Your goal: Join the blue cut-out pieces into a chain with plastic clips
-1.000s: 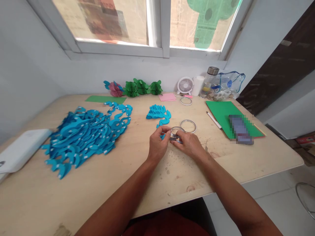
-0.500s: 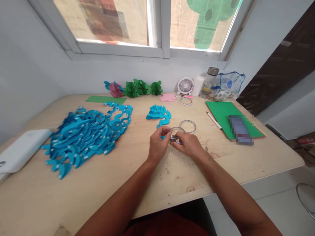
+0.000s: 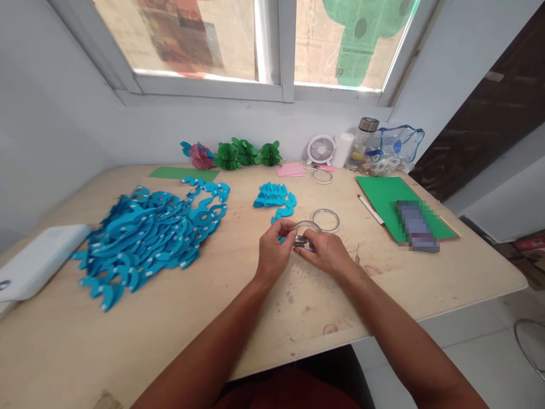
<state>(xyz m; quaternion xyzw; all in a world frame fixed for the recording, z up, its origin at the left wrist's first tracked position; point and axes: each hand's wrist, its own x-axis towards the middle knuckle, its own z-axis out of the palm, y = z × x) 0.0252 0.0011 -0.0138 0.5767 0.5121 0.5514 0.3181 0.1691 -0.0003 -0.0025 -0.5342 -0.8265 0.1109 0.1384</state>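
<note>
Paper chain (image 3: 272, 199) trails forward from left hand (image 3: 275, 248)

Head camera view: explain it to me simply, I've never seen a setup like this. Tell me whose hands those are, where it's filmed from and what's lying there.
There is no machine here: a person works with two bare hands, and the camera sits on their head, looking forward and down.

The left hand pinches what looks like a blue paper piece. The right hand holds a small dark tool, too hidden to name. A thin ring shows between the hands; I can't tell which grips it.

On the wooden table, a big blue paper heap lies to the left and a smaller blue cluster beyond the hands. Farther back stand green paper shapes, a white fan and a bottle.
</note>
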